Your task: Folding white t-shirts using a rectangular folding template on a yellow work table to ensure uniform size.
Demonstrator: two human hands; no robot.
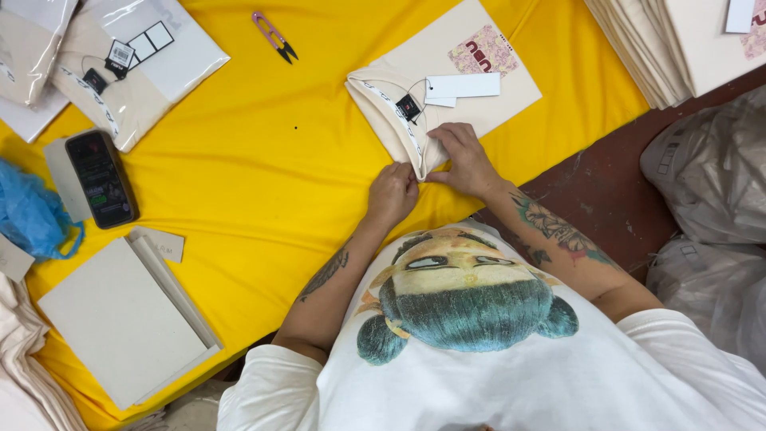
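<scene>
We see a bright yellow cloth (263,168) under a cream folded shirt (447,80) bearing a pink speckled print, a white hang tag (463,85) and a small black label. Nearby lie purple-handled snips (274,35), grey cardboard sheets (120,323), a black phone (101,178) and a blue plastic bag (30,215). Beyond the cloth, we see a dark red-brown floor (606,199) and clear grey-white bags (710,168).

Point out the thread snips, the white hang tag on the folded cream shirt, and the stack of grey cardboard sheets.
Thread snips (274,36), head view: on the pink handle.
White hang tag (463,85), head view: on the middle of the card.
Stack of grey cardboard sheets (120,319), head view: on the top sheet's face.
</scene>
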